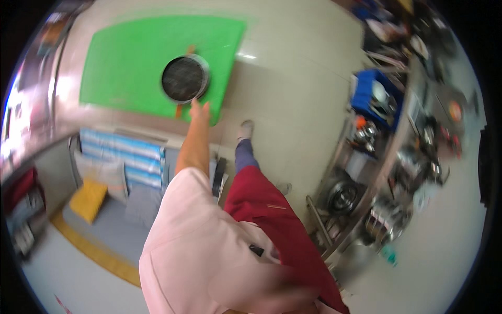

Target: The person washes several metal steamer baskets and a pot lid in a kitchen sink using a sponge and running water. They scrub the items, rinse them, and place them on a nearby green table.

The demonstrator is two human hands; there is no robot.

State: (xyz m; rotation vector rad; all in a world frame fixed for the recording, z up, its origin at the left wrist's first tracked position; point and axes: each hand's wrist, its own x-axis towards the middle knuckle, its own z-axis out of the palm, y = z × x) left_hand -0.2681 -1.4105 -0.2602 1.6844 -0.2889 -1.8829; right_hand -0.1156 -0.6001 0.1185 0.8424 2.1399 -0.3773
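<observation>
A round, dark metal pan [184, 79] with a pale rim is at the right part of a bright green table top [125, 66]. Short orange-brown pieces stick out on two opposite sides of the pan; whether they are handles or something beneath it is unclear. My left hand [200, 112] reaches out over the green surface, its fingertips at the pan's near rim. Blur hides whether they grip it. My right hand cannot be made out; a blurred shape lies low in the picture, over my pink top.
A bench with grey cushions and a yellow pillow [89, 200] stands at the left. Along the right runs a counter [376, 176] with steel vessels and a blue basket [362, 91] of dishes. Pale floor tiles [290, 78] lie between table and counter.
</observation>
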